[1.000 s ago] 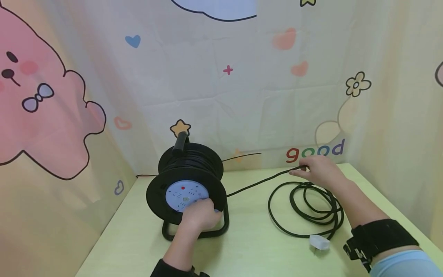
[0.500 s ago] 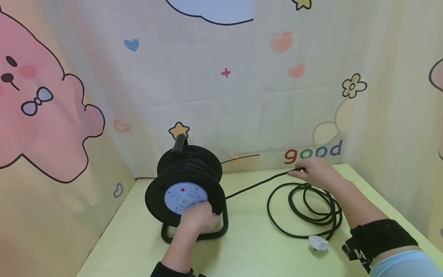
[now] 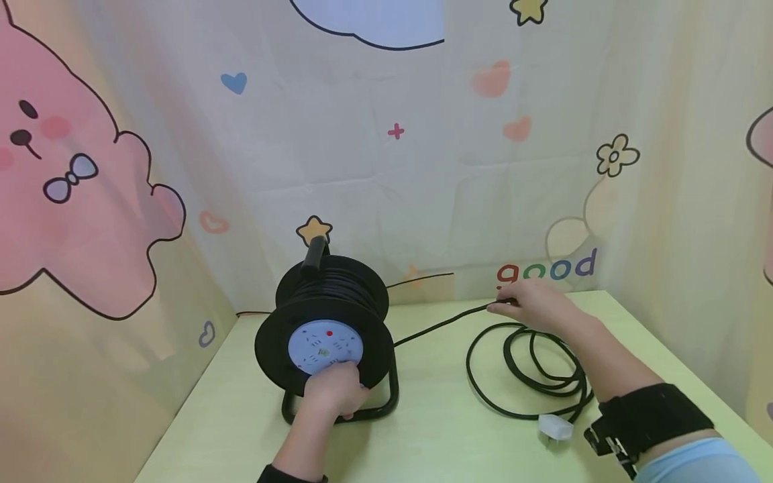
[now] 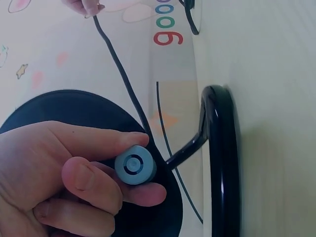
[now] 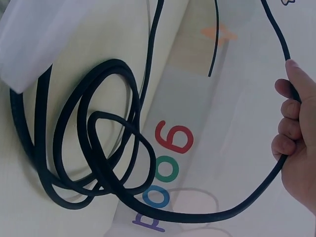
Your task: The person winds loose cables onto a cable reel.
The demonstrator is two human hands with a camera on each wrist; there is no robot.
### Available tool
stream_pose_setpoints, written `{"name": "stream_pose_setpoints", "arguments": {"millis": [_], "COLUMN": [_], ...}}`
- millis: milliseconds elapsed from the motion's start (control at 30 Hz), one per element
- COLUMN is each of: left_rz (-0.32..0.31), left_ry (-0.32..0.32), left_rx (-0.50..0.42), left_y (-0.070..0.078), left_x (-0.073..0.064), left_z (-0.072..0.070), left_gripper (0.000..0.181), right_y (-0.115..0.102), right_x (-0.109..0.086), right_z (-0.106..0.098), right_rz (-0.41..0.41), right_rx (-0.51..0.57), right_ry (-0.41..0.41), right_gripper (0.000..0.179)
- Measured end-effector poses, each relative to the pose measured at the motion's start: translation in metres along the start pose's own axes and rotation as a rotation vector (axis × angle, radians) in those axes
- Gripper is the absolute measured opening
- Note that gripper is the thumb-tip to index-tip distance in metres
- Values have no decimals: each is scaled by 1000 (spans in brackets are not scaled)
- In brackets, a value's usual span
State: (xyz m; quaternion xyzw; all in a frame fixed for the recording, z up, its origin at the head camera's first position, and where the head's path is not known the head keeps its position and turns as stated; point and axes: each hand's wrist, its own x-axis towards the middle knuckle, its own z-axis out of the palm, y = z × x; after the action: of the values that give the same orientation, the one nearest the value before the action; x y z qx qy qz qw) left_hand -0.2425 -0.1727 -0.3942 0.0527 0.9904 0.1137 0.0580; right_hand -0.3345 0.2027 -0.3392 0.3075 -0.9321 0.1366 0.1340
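A black cable reel (image 3: 272,349) with a pale blue socket face (image 3: 320,342) stands on its tubular frame (image 4: 224,163), left of centre in the head view. At the lower part of that face, my left hand (image 3: 335,392) pinches a grey crank knob (image 4: 136,165) between thumb and fingers. My right hand (image 3: 540,308) grips the black cable (image 3: 443,323) above the table, fingers curled round it in the right wrist view. From there the cable runs to the reel's right side, and its other part drops into loose coils (image 5: 106,168) on the table.
A pale plug (image 3: 554,427) lies near the front of the coils. The light green table (image 3: 435,402) meets a printed curtain (image 3: 344,121) at the back. A thin dark line (image 3: 419,279) shows on the curtain behind the reel.
The socket face has turned, its red button shifting right. My left hand has moved left and slightly down with the knob. My right hand has moved a little left, towards the reel.
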Motion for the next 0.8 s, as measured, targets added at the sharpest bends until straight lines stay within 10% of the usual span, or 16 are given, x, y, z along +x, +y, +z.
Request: {"name": "stream_pose_setpoints", "arguments": {"millis": [800], "left_rz": [-26], "left_ry": [-24], "left_rx": [-66], "left_y": [-49], "left_x": [-10], "left_z": [-5], "left_gripper": [25], "right_y": [-44], "right_x": [26], "right_z": [16], "right_rz": [-30], "right_rx": [94], "right_ry": [-77], "right_gripper": [15]}}
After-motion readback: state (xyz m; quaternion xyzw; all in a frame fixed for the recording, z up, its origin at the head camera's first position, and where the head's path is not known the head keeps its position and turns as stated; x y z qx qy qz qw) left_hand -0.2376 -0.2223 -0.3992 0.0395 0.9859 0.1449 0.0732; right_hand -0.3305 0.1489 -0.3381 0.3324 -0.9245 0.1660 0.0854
